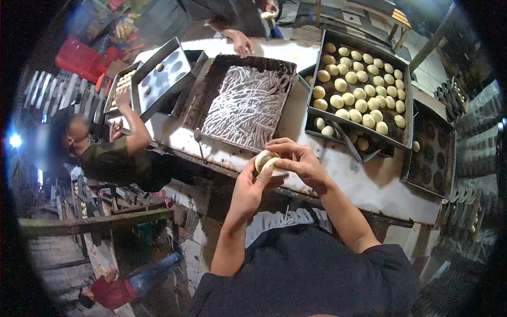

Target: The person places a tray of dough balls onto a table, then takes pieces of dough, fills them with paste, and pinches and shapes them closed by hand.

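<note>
Just past the front edge of the white table, my left hand (249,187) and my right hand (303,165) hold one pale piece of dough (262,159) between them. The dough is partly opened, with a brownish patch inside. My left fingers wrap its near left side, and my right fingers pinch its right side. Beyond my hands lies a dark-rimmed tray (245,100) of brown filling covered with white streaks. To the right, a deep metal tray (364,129) bears rows of round dough balls (360,94).
A co-worker at the left reaches into a tray (138,98); another person's hand (242,44) rests at the filling tray's far edge. A dark tray (430,150) with round marks lies far right. A red crate (78,59) and a person in red stand farther off.
</note>
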The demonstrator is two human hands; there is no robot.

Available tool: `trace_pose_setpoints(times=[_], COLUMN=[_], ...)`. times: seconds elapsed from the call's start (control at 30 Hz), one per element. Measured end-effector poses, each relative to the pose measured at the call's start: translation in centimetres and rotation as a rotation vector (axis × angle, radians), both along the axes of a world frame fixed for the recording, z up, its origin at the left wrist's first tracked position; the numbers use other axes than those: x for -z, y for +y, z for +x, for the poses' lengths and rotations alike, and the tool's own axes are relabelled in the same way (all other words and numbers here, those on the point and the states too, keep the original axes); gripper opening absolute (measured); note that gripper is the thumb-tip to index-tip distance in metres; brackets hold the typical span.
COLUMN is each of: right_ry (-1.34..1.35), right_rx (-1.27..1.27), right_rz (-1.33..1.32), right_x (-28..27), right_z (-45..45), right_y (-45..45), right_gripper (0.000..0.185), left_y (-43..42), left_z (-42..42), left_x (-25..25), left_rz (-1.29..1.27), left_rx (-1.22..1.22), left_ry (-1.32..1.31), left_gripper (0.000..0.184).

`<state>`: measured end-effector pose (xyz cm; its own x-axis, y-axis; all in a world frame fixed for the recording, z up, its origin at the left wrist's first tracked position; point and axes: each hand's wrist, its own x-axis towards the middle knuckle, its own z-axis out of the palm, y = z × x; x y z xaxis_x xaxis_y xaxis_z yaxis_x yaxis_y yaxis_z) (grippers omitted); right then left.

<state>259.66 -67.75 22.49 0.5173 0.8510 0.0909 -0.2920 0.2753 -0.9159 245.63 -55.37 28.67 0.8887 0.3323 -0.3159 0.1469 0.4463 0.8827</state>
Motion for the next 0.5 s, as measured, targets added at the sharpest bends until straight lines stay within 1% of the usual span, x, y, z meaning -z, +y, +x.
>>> trace_pose_setpoints(times=[0.03,0.07,0.1,0.17,0.2,0.23,0.3,0.33,0.37,0.43,0.47,0.5], right_ry=[0.032,0.184,0.171,-0.256,-0.349,-0.358,-0.425,-0.104,-0.12,0.198,0.055,0.051], right_rx=[-0.004,-0.011,-0.028,0.042,0.05,0.054,-0.006,0.015,0.048,0.16,0.21,0.236], right_rz=[0.009,0.025,0.033,0.004,0.046,0.044,0.103,-0.076,-0.094,-0.099,-0.055,-0.082], right_x=[-0.6,-2.3,-3.8,-5.7,-5.6,-5.5,-6.1,-6.7,-6.8,-6.4,-4.9,-5.1], right_z=[-1.0,-2.7,-4.0,-7.1,-8.6,-10.1,-12.7,-14.9,-16.0,-18.2,-18.5,-19.7], right_y=[0.0,-0.3,-0.8,-1.7,-2.0,-2.3,-3.3,-4.5,-4.9,-6.8,-8.2,-9.4], right_gripper=[0.036,0.031,0.031,0.034,0.036,0.036,0.032,0.026,0.026,0.022,0.02,0.02], left_y=[-0.8,-0.9,-0.9,-0.6,-0.8,-1.3,-2.7,-3.7,-4.8,-7.4,-8.0,-9.0], left_z=[-0.8,-2.2,-3.7,-6.6,-7.6,-8.7,-10.1,-11.5,-12.3,-13.7,-14.6,-15.6], left_x=[-0.9,-1.0,-0.8,-0.4,-0.4,0.1,1.1,1.2,0.8,0.6,1.6,1.6], left_rz=[0.158,0.286,0.413,0.208,0.196,0.194,0.154,0.195,0.169,0.266,0.429,0.394], left_rx=[-0.027,-0.056,-0.088,-0.162,-0.177,-0.173,-0.411,-0.363,-0.336,-0.262,-0.257,-0.241], left_ry=[-0.026,0.015,0.058,0.031,-0.041,-0.051,-0.379,-0.4,-0.417,-0.423,-0.553,-0.555], left_gripper=[0.036,0.034,0.033,0.033,0.027,0.027,0.021,0.018,0.018,0.021,0.028,0.028])
